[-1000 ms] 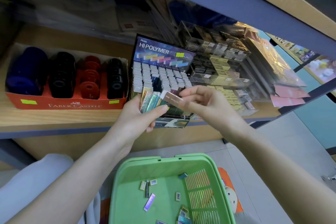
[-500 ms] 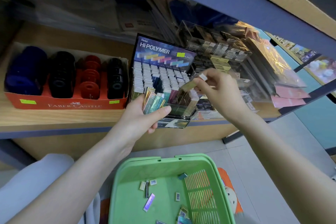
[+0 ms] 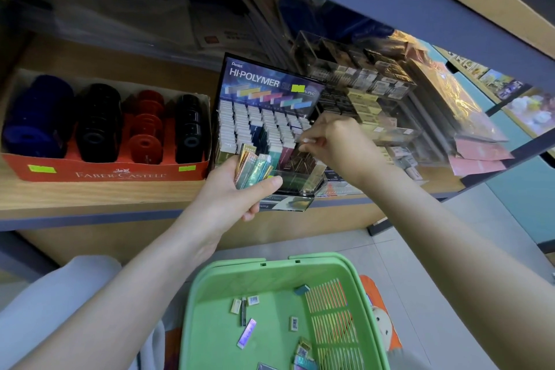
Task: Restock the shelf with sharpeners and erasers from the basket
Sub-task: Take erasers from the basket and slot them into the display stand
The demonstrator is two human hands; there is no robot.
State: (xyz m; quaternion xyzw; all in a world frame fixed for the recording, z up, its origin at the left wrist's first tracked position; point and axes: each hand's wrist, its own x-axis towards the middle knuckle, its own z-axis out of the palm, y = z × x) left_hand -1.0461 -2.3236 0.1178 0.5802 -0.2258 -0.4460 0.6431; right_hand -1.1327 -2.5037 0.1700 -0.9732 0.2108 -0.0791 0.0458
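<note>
Green plastic basket (image 3: 216, 294) sits low in my view, below the shelf (image 3: 90, 192), with loose erasers (image 3: 247, 337) scattered on its floor, well apart from both hands.

Left hand (image 3: 231, 189): raised to the shelf edge, just in front of the HI-POLYMER display box (image 3: 270, 90). It grips a fan of erasers (image 3: 253, 167) in shiny gold, teal and green sleeves. The thumb lies across their lower ends and the other fingers (image 3: 250, 215) curl underneath. The upper ends of the fan overlap the box's front left corner. I cannot tell whether they touch it.

Right hand (image 3: 339, 147): over the right front part of the display box, wrist up, fingers (image 3: 315, 141) pointing down and to the left. Thumb and forefinger are drawn together just above the rows of upright erasers. Whether an eraser is pinched between them I cannot tell from this view. The tips are too small and blurred.

Display box: rows mostly filled with white-ended erasers, with a few dark slots near the middle and the front right.

Left of the box, a red Faber-Castell tray (image 3: 120, 173) holds blue, black and red sharpeners (image 3: 99, 123) — neither hand is near it.
</note>
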